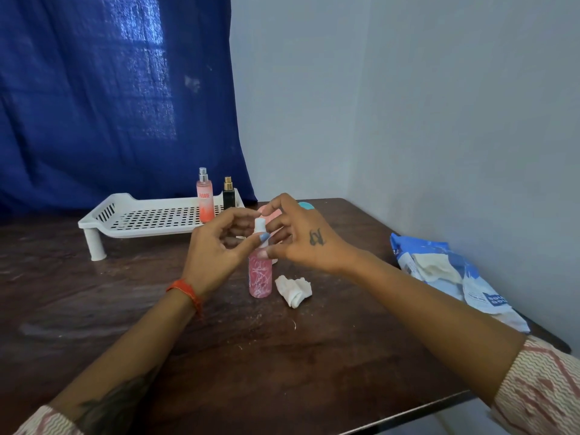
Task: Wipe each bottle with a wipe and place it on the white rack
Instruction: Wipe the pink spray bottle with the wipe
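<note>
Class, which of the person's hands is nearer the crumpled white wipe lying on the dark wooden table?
Right. The right hand hangs just above the crumpled white wipe; the left hand is beyond the pink spray bottle.

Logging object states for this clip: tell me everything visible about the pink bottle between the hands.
The pink bottle is a slim, translucent cylinder with white, web-like streaks on its wall and a white spray top. It stands upright on the dark wooden table, near the middle, in front of the white rack. The left hand and right hand meet around its top, fingers curled at the nozzle. A crumpled wipe lies just right of its base; whether they touch is unclear.
</note>
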Motion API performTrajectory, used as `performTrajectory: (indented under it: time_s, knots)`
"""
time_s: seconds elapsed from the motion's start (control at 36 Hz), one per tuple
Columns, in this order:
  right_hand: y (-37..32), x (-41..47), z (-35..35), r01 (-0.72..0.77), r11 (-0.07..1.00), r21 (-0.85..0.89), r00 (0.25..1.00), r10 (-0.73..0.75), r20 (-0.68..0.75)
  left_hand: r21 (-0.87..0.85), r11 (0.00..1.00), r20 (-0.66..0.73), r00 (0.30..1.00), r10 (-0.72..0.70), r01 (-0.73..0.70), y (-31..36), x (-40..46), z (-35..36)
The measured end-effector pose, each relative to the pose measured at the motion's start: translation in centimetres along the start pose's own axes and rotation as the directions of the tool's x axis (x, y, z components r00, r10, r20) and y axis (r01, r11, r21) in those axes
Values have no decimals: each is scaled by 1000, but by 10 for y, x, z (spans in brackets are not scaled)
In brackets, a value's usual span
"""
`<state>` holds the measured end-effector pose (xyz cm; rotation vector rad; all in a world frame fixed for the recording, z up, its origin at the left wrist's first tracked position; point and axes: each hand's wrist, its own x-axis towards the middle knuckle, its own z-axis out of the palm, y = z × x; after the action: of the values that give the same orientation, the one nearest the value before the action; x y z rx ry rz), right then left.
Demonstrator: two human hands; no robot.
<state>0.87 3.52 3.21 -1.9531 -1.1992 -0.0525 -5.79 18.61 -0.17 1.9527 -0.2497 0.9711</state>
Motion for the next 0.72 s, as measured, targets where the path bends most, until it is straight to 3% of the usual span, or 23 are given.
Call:
performTrajectory:
  time_s: [0.17,0.31,0.5,0.61,0.72]
  knots:
    - [12,-21,-5,-130,983,-129,989,119,-87,-8,1000,15,1000,-22,22,2,0,2]
    - [27,-38,7,-229,939,-257,960,262,100,-31,997,86,994,-72,75,-1,-1,3]
    - [32,-33,16,-154,948,-279,977,188,99,-49,984,111,980,-165,171,-7,2,1]
    - [34,-25,19,-119,951,-285,982,69,-179,-116,967,92,972,-216,226,-6,5,-1]
    - [29,-15,22,-78,996,-33,914,58,-402,-193,930,94,949,-300,312,-6,5,-1]
